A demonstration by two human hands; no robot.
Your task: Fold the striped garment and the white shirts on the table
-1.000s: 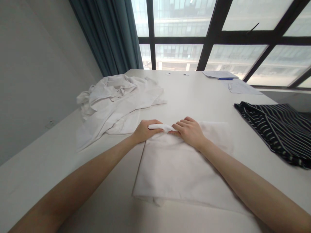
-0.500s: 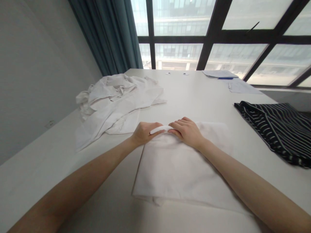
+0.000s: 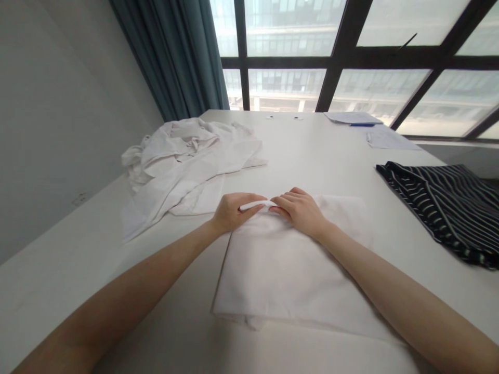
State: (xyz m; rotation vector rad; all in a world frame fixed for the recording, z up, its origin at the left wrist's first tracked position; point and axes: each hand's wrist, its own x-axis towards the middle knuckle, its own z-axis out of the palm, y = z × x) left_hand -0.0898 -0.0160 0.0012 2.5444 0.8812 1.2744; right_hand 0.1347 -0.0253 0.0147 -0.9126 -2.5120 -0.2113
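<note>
A folded white cloth [image 3: 284, 270] lies flat on the white table [image 3: 312, 156] in front of me. My left hand [image 3: 234, 211] and my right hand [image 3: 298, 210] sit side by side at its far edge. Both have their fingers curled round a small rolled-up fold of the cloth [image 3: 255, 205] between them. The fingertips nearly meet over that roll.
A crumpled pile of white fabric [image 3: 187, 161] lies at the left back of the table. A black striped garment [image 3: 448, 208] lies at the right. Papers with a blue pen [image 3: 360, 122] sit by the window. A teal curtain [image 3: 175, 57] hangs at the back left.
The two hands have drawn slightly closer together over the rolled edge, and the visible roll between them has become shorter. The rest has not moved.
</note>
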